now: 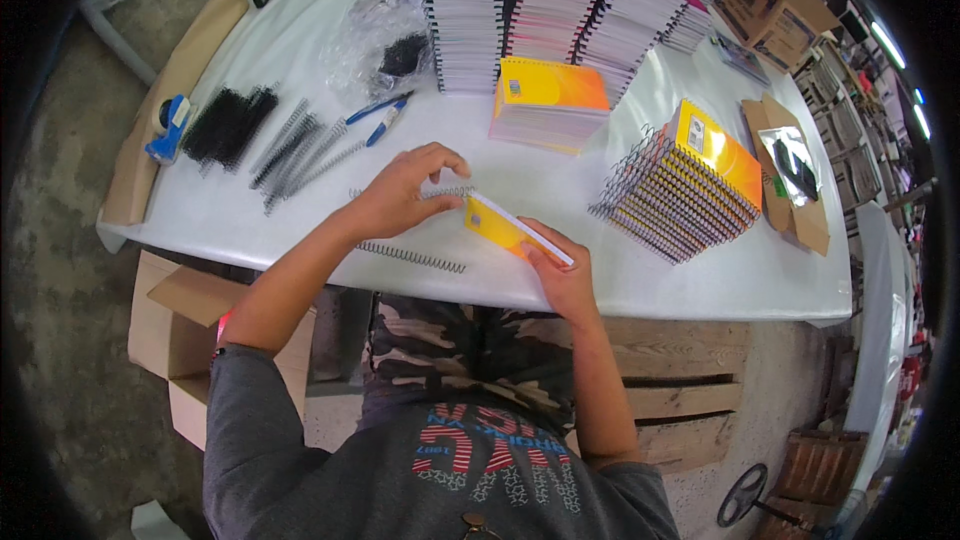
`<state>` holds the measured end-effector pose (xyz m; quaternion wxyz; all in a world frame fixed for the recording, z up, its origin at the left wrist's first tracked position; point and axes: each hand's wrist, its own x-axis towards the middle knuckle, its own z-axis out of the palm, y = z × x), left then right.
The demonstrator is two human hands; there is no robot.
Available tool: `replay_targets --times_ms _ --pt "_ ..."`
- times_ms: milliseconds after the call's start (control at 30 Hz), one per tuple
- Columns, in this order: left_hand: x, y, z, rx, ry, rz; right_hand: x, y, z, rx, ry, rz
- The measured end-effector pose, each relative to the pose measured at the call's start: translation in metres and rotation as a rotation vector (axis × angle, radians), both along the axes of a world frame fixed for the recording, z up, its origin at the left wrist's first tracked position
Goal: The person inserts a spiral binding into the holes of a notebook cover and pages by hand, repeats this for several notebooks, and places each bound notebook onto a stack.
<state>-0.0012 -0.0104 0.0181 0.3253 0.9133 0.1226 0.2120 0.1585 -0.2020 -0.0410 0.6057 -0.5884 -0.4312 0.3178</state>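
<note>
My right hand [566, 278] grips a small yellow notebook [497, 227] by its near right end, tilted above the table, its white page edge up. A dark wire spiral coil [452, 192] reaches the notebook's far left corner. My left hand [408, 192] curls its thumb and fingers around this coil; the exact contact is partly hidden. Another loose coil [412, 257] lies near the table's front edge, below my left forearm. Beyond my hands stands a stack of yellow-orange notebooks [550, 105]. To the right, another stack [685, 185] has coils along its edges.
Blue-handled pliers [387, 123], more loose coils [300, 155] and a black coil pile [230, 125] lie left, near a blue tape dispenser [172, 130]. Tall spiral-bound stacks [470, 20] rise at the back. A cardboard piece [790, 195] bearing a clear packet sits right.
</note>
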Motion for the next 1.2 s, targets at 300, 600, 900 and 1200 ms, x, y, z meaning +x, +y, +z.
replay_targets --times_ms 300,600,900,1200 --pt "0.016 -0.001 0.039 0.353 0.254 -0.191 0.005 -0.002 0.000 -0.014 -0.071 0.049" --pt "0.030 -0.015 0.033 0.761 0.077 -0.141 0.001 -0.005 -0.002 0.032 -0.190 0.011" --pt "0.017 -0.026 0.048 0.740 0.569 -0.290 -0.011 -0.015 0.001 0.094 -0.258 -0.014" --pt "-0.069 -0.072 -0.082 0.965 0.327 -0.051 -0.042 -0.019 -0.009 0.186 -0.353 -0.013"
